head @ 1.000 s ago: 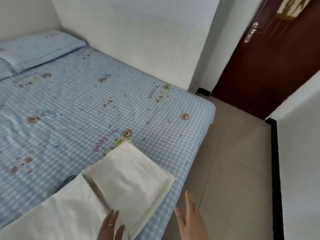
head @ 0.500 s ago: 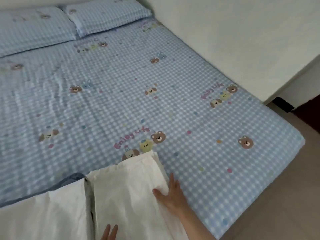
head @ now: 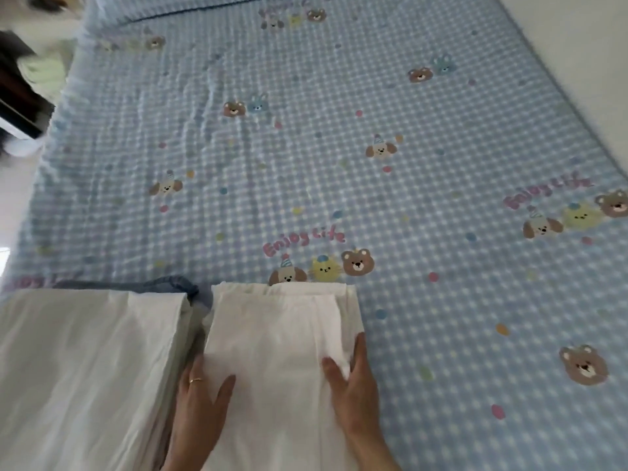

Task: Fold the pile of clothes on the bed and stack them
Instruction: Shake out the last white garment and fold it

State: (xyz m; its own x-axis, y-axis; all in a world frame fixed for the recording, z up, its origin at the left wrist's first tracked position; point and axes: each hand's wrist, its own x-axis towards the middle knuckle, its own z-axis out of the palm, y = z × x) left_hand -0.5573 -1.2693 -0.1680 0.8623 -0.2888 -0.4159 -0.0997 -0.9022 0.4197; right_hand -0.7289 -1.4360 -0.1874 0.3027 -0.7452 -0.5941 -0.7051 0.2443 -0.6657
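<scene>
Both hands flat on a folded white garment at the near edge of the bed

Left to right — a white stack (head: pixel 85 362) over something blue (head: pixel 163 287), then the left hand (head: pixel 198 399), fingers straight, and the right hand (head: pixel 353 385), also flat, both pressing the folded white garment (head: pixel 278 334) — nothing gripped, just the checked blue bed sheet (head: pixel 339 130) beyond

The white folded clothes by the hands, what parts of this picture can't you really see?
- Folded white garment, head view: its near end runs off the bottom edge.
- Left hand: some fingers are tucked behind the garment's edge.
- Blue cloth: mostly hidden under the white stack.
- Right hand: the wrist is cut off by the bottom edge.
- Top-left corner: dark furniture is too blurred to identify.
</scene>
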